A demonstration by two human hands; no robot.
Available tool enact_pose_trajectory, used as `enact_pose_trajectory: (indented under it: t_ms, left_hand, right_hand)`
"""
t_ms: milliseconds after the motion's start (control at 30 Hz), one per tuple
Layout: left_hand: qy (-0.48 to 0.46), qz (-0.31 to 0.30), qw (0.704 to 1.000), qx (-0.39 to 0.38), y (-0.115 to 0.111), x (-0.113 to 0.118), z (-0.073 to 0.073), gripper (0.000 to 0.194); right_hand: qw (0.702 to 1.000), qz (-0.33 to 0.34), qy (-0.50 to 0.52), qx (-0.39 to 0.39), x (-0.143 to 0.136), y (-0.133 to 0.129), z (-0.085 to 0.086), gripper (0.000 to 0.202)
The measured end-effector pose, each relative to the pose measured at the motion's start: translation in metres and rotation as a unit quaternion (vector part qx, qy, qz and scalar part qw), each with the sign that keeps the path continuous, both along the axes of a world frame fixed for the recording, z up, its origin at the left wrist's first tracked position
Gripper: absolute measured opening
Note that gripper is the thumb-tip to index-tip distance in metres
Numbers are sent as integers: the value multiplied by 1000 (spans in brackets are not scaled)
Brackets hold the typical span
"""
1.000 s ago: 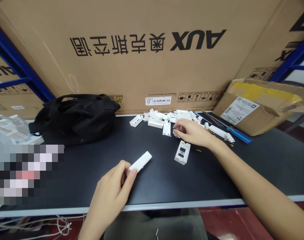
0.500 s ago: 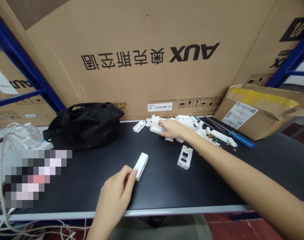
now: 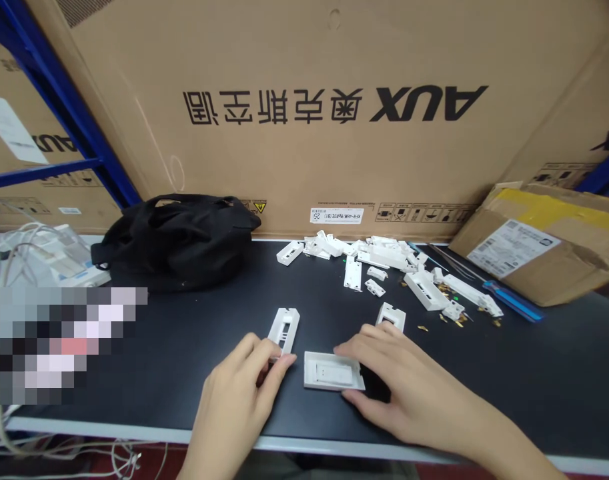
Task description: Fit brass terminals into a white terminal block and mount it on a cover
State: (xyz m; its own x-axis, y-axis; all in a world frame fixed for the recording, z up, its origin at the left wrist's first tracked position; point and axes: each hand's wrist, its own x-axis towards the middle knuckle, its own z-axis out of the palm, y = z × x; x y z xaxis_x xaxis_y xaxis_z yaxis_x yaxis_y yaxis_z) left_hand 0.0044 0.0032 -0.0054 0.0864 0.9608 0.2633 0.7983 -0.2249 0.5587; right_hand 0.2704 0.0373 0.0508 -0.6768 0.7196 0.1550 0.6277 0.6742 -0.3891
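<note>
Between the thumb and fingers of my left hand (image 3: 249,380) is the near end of a narrow white plastic housing (image 3: 285,328), its slotted side now facing up. My right hand (image 3: 399,373) pinches the right end of a wider white tray-like housing (image 3: 331,372), which lies crosswise close to the front of the black table (image 3: 184,360). Another white housing (image 3: 391,316) stands just behind my right fingers, partly hidden by them. Farther back lies a loose pile of white plastic parts (image 3: 384,253).
A black bag (image 3: 179,243) sits at the back left, near white cables and a pixelated patch. On the right are a blue-handled screwdriver (image 3: 514,301), small brass pieces and an open cardboard box (image 3: 524,233). Large cartons (image 3: 284,167) stand behind the table.
My right hand has come back from the pile to the front with the wide housing. The narrow housing in my left hand has turned so its openings show.
</note>
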Motion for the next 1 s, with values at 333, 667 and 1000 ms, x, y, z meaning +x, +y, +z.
enact_pose_trajectory:
  t_ms: [333,667,1000]
  left_hand:
    - [18,-6,1000,-17,8,14,18,24]
    - [15,-157,987,-35,5,9,17,29]
    - [22,-156,987,-20,1,8,11,20]
  right_hand:
    - [995,1,21,98,11,1,-32,30]
    - [992,6,30,123,8,-5,-30,29]
    - [990,-6,64,127,11,-10,-26,22]
